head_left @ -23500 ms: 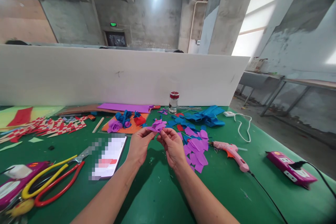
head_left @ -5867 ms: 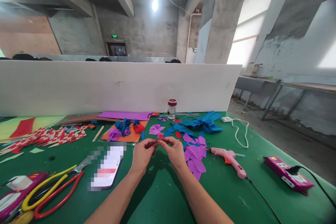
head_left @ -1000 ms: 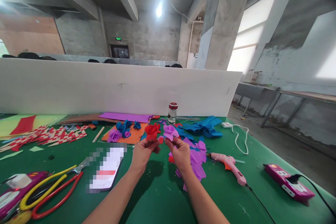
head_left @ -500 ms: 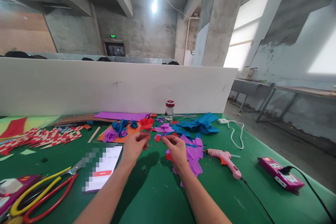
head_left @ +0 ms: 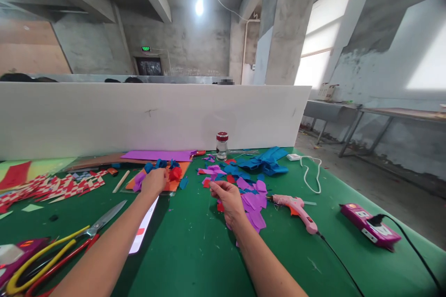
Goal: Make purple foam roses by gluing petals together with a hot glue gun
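Note:
My left hand (head_left: 155,182) is over an orange sheet (head_left: 170,186), its fingers bent and partly hidden. A red paper flower (head_left: 175,174) sits right at its fingertips and seems gripped by them. Purple (head_left: 138,181) and blue paper flowers (head_left: 160,164) lie around that hand. My right hand (head_left: 228,199) hovers beside the paper scraps with thumb and forefinger pinched; anything between them is too small to make out. Just left of its fingertips lies a small red scrap (head_left: 206,183). Purple paper petals (head_left: 254,202) spread out behind and right of this hand.
A pink glue gun (head_left: 296,209) with a cord lies at right, near a purple power strip (head_left: 371,227). Blue crepe paper (head_left: 266,162) and a red-lidded jar (head_left: 222,146) stand before the white partition (head_left: 149,116). Scissors (head_left: 92,232) and a phone (head_left: 142,234) lie at left.
My left hand has moved left from the middle onto the orange sheet, and the red flower has shifted left with it. My right hand has stayed nearly in place.

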Demonstrator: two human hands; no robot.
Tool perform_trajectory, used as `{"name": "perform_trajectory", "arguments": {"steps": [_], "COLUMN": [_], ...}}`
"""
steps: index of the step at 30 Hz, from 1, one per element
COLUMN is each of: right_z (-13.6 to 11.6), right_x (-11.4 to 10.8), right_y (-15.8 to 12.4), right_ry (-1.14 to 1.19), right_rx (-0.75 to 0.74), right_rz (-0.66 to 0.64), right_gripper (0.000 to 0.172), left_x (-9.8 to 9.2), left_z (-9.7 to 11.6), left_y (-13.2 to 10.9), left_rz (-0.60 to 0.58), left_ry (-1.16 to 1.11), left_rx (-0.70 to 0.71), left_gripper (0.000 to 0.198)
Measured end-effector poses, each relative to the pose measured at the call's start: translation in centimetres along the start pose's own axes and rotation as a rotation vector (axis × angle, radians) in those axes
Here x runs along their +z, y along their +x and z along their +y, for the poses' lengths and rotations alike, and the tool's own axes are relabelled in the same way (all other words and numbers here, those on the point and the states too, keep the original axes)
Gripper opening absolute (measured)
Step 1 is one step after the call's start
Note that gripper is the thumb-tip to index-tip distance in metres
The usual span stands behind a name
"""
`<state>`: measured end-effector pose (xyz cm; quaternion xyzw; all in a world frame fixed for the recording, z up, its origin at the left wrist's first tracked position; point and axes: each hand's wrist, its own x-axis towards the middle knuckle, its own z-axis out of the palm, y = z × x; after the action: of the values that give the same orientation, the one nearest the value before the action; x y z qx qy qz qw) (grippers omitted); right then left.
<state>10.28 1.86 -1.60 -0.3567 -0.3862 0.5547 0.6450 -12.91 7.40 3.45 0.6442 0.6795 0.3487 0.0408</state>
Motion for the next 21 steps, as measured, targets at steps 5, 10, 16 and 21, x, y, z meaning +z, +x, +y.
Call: {"name": "perform_trajectory", "arguments": {"steps": [5,10,16,21], "right_z": [0.3,-0.3,-0.5,0.4], "right_x": [-0.3,-0.8,-0.7,-0.8], "right_y": [0.4,0.2,-0.5,-0.3], "right_ry": [0.054,0.009,-0.015,0.026], "right_rx": [-0.032,0.035,0.168,0.225], "right_rz": [0.061,-0.046,-0.231,-0.289], "right_gripper": [0.029,0.031,0.038,0.042], "left_x": [1.1,2.8,3.5,3.9], "left_z": [5.2,9.2,7.6,7.0], "left_y": [-3.7,-7.8,-8.6,-8.9], "left_rz": [-0.144,-0.314,-0.530,-0.581], "left_ry": [-0.253,-0.836,-1.110,-1.305], "left_rx": [0.067,-0.128,-0.221,-0.305], "left_gripper": [0.019,0.035,0.029,0.023]}}
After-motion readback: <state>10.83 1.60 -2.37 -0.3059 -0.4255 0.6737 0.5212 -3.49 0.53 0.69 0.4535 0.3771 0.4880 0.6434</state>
